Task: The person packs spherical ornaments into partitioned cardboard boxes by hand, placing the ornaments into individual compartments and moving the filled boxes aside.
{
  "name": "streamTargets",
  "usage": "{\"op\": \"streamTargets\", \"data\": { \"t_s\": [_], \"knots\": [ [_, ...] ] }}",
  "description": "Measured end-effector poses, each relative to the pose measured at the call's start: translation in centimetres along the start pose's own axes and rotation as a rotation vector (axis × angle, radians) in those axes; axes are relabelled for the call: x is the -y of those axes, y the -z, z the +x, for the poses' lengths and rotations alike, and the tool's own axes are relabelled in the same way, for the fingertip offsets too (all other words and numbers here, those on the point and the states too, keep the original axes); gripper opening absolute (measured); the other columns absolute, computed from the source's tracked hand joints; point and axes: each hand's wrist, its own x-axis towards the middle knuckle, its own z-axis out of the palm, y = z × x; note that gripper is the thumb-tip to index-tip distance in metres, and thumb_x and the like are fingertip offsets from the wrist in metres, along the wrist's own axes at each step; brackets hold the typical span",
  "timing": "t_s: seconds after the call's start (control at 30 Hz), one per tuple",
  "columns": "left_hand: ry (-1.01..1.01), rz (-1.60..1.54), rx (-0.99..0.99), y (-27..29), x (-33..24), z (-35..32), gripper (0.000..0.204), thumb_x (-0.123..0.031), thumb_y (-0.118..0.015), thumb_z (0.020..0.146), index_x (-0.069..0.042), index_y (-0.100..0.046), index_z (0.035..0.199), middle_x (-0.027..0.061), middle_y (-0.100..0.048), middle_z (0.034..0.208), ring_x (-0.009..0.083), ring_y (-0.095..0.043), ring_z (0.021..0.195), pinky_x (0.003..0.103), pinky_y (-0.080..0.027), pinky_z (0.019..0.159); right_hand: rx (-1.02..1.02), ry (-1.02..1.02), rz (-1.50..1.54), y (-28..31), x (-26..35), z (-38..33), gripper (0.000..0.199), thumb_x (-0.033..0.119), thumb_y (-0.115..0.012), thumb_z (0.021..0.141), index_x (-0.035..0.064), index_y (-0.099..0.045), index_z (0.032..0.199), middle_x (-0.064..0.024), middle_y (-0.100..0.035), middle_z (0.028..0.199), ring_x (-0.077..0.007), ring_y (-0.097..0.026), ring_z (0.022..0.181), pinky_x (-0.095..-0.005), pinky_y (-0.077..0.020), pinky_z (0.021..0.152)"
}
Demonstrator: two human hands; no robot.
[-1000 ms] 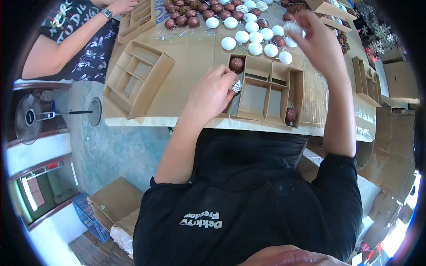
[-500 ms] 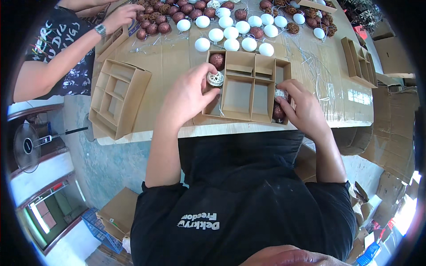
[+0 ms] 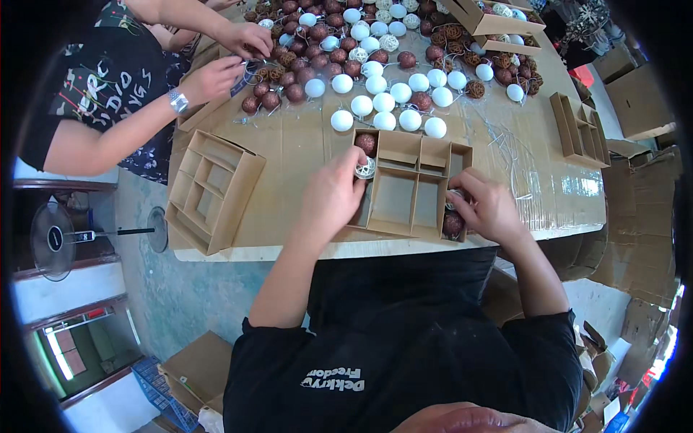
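Observation:
A divided cardboard box [image 3: 394,198] lies in front of me at the table's near edge, its middle compartments bare. My left hand [image 3: 333,195] pinches a white wicker ball [image 3: 365,169] over the box's left column, just below a brown glitter ball [image 3: 366,143] in the far left corner. At the right column, my right hand [image 3: 492,207] has its fingers closed on a second whitish wicker ball [image 3: 454,198], which they partly cover. Close below those fingers, another brown glitter ball [image 3: 453,225] sits in the near right corner.
Beyond the box spread several white balls [image 3: 385,121], brown glitter balls and twig balls [image 3: 475,89]. Divided boxes stand at left [image 3: 215,191] and right [image 3: 580,130]; another filled box [image 3: 498,22] is at the back. At far left, a co-worker's hands [image 3: 216,78] handle ornaments.
The view has tilted up, so the table appears lower and more of its far side shows. Both my hands stay at the box with the wicker balls. The co-worker's hands have come closer together.

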Motion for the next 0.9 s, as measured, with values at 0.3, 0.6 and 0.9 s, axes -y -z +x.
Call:
{"op": "streamTargets", "data": {
  "t_s": [0.3, 0.6, 0.9],
  "knots": [
    [-0.073, -0.011, 0.0, 7.8, -5.4, -1.7, 0.029, -0.013, -0.077, 0.09, -0.009, -0.067, 0.117, 0.0127, -0.07, 0.101, 0.0343, -0.071, 0.083, 0.044, -0.056, 0.069, -0.255, 0.088, 0.074, -2.6, -3.0, 0.0, 0.034, 0.011, -0.077, 0.092, 0.0042, -0.064, 0.122, -0.0137, -0.065, 0.114, -0.0265, -0.065, 0.087, -0.0357, -0.0536, 0.076],
    [-0.351, -0.046, -0.036, 10.7, -10.4, -0.4, 0.034, -0.007, -0.078, 0.089, -0.008, -0.07, 0.122, 0.0088, -0.069, 0.098, 0.0225, -0.068, 0.087, 0.032, -0.053, 0.076, -0.564, 0.074, 0.199, -3.7, -4.7, -1.2, 0.036, 0.006, -0.069, 0.097, -0.0019, -0.058, 0.13, -0.0052, -0.06, 0.096, -0.0105, -0.058, 0.077, -0.0252, -0.0487, 0.069],
    [-0.402, -0.185, 0.013, 8.0, -15.1, 2.8, 0.039, -0.008, -0.08, 0.088, -0.004, -0.069, 0.125, 0.0118, -0.071, 0.107, 0.023, -0.07, 0.094, 0.034, -0.054, 0.082, -0.534, 0.043, 0.247, -5.1, -5.2, -0.7, 0.038, 0.004, -0.071, 0.095, 0.0023, -0.058, 0.131, -0.0042, -0.06, 0.091, -0.0108, -0.058, 0.076, -0.026, -0.0475, 0.068]
  ]
}}
